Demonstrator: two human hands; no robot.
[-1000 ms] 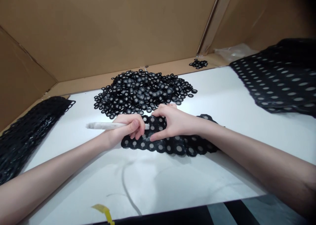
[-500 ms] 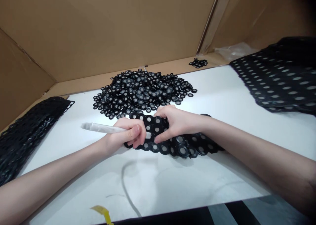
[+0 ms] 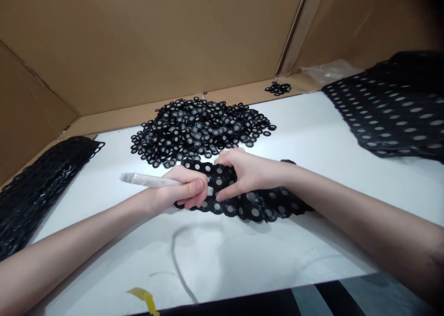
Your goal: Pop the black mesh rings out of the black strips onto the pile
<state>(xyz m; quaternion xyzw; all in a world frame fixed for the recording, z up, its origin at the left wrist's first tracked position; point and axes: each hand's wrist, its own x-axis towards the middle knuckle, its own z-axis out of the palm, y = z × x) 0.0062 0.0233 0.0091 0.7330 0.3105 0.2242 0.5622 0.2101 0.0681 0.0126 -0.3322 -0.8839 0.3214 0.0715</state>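
Observation:
My left hand (image 3: 189,186) is closed round a white pen-like stick (image 3: 147,180), whose tip pokes out past the fingers over a black sheet of joined rings with pale round centres (image 3: 255,212). Thumb and fingers of my right hand (image 3: 239,173) grip this sheet from its near and far sides, apart from each other across it. Part of the sheet is hidden under both hands. Just behind it lies a large heap of loose black rings with pale centres (image 3: 194,129).
A stack of black perforated sheets (image 3: 45,182) lies at the left. More black dotted sheets (image 3: 391,108) lie at the right, near a clear plastic bag (image 3: 329,71). A small pile of black rings (image 3: 278,88) sits by the cardboard wall (image 3: 166,39). Yellow tape (image 3: 144,296) sticks at the front edge.
My left hand and the white stick have shifted slightly to the right along the sheet. My right hand has barely moved.

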